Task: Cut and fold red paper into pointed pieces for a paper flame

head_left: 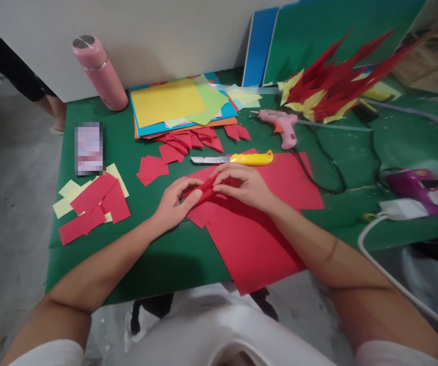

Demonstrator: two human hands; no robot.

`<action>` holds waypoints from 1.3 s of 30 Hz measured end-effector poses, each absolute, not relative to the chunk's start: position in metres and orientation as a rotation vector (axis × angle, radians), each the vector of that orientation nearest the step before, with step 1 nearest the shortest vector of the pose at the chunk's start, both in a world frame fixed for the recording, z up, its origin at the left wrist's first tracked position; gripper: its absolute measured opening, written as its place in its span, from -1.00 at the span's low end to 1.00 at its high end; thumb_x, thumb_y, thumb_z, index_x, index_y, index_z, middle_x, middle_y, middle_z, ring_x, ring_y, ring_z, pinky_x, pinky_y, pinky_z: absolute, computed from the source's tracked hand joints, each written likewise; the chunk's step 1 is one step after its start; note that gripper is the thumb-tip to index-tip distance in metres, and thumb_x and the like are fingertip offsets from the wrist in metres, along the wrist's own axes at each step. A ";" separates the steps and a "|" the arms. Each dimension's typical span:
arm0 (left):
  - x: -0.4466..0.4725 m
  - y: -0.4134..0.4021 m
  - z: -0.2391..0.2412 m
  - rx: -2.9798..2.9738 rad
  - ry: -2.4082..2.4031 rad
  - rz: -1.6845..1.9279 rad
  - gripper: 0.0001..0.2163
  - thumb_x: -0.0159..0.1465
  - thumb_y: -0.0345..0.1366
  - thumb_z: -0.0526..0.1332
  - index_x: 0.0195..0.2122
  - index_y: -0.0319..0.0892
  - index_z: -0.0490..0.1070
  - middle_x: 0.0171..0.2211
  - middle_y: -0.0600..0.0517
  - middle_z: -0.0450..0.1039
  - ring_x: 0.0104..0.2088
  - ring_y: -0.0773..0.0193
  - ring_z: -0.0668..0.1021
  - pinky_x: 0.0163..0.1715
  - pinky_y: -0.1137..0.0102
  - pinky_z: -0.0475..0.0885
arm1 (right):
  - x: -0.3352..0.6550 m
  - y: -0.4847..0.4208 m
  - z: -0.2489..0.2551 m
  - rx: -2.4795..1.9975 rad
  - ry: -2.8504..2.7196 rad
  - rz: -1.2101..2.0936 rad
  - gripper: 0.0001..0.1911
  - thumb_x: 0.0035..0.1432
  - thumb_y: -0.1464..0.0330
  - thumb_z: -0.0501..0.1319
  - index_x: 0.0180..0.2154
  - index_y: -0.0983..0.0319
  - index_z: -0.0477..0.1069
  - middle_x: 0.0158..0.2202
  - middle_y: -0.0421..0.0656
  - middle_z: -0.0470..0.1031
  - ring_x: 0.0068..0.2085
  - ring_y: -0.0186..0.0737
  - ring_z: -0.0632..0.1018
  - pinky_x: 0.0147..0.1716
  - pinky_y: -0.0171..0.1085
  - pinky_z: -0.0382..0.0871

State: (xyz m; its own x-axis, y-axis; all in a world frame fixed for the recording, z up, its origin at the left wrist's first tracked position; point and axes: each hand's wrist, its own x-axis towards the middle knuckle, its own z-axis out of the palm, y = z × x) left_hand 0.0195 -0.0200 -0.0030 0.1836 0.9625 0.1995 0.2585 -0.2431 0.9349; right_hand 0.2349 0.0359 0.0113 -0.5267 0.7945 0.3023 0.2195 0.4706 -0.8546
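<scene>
My left hand (173, 202) and my right hand (242, 185) meet over the green table (173, 254), both pinching a small folded red paper piece (204, 189). The fingers of each hand are closed on it. Beneath them lie large red paper sheets (249, 234) that hang over the table's front edge. A yellow utility knife (242, 158) with its blade out lies just beyond my right hand.
Cut red and yellow paper pieces (93, 203) lie at the left, folded red pieces (188, 142) near a coloured paper stack (181, 104). A pink bottle (100, 71), a phone (88, 148), a pink glue gun (283, 124), a red-yellow paper craft (333, 86) and a purple device (420, 188) are on the table.
</scene>
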 end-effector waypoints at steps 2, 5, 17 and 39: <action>0.021 -0.021 -0.001 1.680 1.187 1.125 -0.74 0.27 -0.06 0.27 -0.18 -0.14 0.52 -0.23 -0.03 0.57 -0.21 0.23 0.57 -0.20 0.37 0.47 | 0.234 0.035 0.012 -0.845 -1.995 1.038 -0.78 0.16 0.14 0.34 -0.39 0.14 0.53 -0.32 -0.16 0.56 -0.25 -0.19 0.56 -0.16 -0.16 0.46; 0.023 -0.022 -0.001 1.706 1.265 1.160 -0.77 0.22 -0.08 0.33 -0.27 -0.14 0.54 -0.33 0.01 0.58 -0.33 0.27 0.57 -0.31 0.41 0.46 | 0.231 0.034 0.013 -0.847 -1.994 1.028 -0.76 0.17 0.13 0.33 -0.41 0.15 0.52 -0.38 -0.18 0.55 -0.31 -0.22 0.54 -0.22 -0.19 0.45; 0.021 -0.019 0.001 1.688 1.324 1.193 -0.84 0.25 -0.13 0.34 -0.31 -0.10 0.60 -0.38 0.04 0.59 -0.36 0.29 0.57 -0.33 0.41 0.46 | 0.228 0.032 0.002 -0.912 -1.738 1.287 -0.56 0.04 0.07 0.41 -0.09 0.13 0.47 -0.13 -0.11 0.49 -0.16 -0.18 0.53 -0.30 -0.25 0.52; 0.020 -0.020 -0.001 1.697 1.310 1.246 -0.87 0.28 -0.18 0.32 -0.20 0.01 0.65 -0.42 0.08 0.53 -0.39 0.35 0.53 -0.35 0.43 0.45 | 0.225 0.027 0.010 -0.999 -1.619 1.301 -0.69 0.06 0.10 0.41 -0.33 0.20 0.53 -0.39 -0.21 0.51 -0.56 -0.41 0.44 -0.56 -0.31 0.39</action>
State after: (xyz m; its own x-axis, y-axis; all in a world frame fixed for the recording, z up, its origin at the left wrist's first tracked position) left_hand 0.0205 -0.0198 -0.0010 0.0490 0.9555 0.2908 0.3379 -0.2899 0.8954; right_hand 0.2247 0.0265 0.0102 -0.3561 0.9276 0.1130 0.0890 0.1541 -0.9840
